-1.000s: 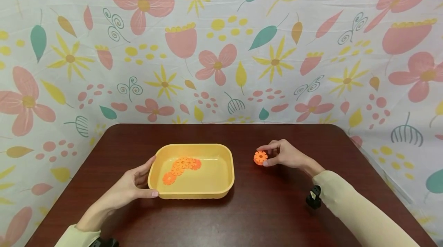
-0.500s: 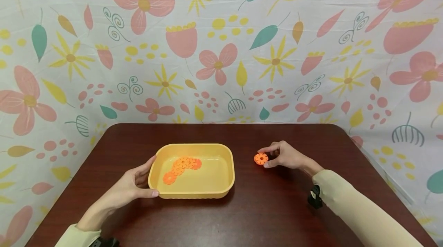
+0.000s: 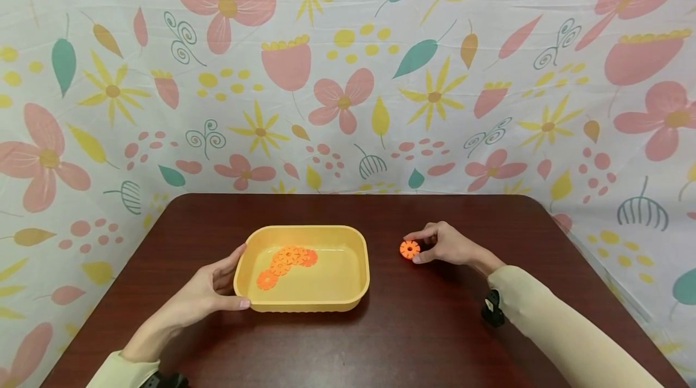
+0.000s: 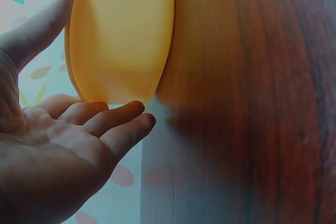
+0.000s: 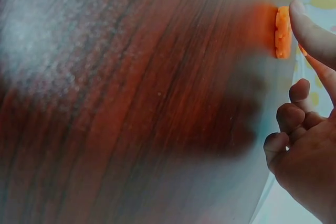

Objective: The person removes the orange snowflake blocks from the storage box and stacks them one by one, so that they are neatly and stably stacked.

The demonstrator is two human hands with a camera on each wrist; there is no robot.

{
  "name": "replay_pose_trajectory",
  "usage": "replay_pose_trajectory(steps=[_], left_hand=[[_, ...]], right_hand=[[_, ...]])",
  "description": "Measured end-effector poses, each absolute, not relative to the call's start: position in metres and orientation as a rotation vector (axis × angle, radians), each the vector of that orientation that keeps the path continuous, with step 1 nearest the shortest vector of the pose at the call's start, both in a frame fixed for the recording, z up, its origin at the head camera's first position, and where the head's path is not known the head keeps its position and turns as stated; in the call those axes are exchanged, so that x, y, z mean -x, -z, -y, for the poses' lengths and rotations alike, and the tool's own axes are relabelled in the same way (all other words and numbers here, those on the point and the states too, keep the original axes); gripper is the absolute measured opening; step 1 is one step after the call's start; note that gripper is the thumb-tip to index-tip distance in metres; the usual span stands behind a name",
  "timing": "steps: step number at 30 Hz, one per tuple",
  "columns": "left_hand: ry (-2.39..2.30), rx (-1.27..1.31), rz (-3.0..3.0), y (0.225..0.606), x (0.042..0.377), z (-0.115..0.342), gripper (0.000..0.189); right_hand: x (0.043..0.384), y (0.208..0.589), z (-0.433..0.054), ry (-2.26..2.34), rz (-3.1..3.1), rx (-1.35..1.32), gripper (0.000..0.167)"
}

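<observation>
In the head view, my left hand (image 3: 198, 297) grips the left end of a yellow plastic tub (image 3: 337, 279), thumb at the front corner and forefinger at the back one. The tub's side wall (image 4: 123, 35) fills the gap beside that thumb in the left wrist view. Inside lie several orange notched discs (image 3: 267, 280), partly overlapping. To the right of the tub, my right hand (image 3: 448, 244) pinches a short stack of orange notched discs (image 3: 410, 249) between thumb and forefinger. From the right wrist, the stack (image 5: 282, 32) appears edge-on against the table; its exact number is unclear.
A dark reddish-brown table (image 3: 348, 352) with rounded far corners carries everything. Behind it hangs a white cloth (image 3: 348, 86) printed with flowers and leaves. Black straps (image 3: 493, 308) sit at both wrists.
Earlier, the upper disc in my right fingers sat offset from the one below; now they line up. My left hand and the tub stay put.
</observation>
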State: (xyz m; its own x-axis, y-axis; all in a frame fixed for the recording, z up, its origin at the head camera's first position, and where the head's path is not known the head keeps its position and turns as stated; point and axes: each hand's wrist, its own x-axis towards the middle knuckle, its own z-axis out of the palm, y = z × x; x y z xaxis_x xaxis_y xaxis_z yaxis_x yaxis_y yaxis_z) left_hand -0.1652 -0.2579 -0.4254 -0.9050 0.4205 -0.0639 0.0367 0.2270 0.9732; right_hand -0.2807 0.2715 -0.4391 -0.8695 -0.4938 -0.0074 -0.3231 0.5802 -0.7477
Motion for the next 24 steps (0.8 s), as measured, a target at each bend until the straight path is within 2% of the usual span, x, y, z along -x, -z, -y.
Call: replay_pose_trajectory(steps=[24], left_hand=[[-1.697, -0.394, -2.219, 0.4278, 0.1674, 0.2568, 0.107]], right_hand=[[0.2822, 0.4423, -0.2763, 1.083, -2.644, 0.733, 0.05]])
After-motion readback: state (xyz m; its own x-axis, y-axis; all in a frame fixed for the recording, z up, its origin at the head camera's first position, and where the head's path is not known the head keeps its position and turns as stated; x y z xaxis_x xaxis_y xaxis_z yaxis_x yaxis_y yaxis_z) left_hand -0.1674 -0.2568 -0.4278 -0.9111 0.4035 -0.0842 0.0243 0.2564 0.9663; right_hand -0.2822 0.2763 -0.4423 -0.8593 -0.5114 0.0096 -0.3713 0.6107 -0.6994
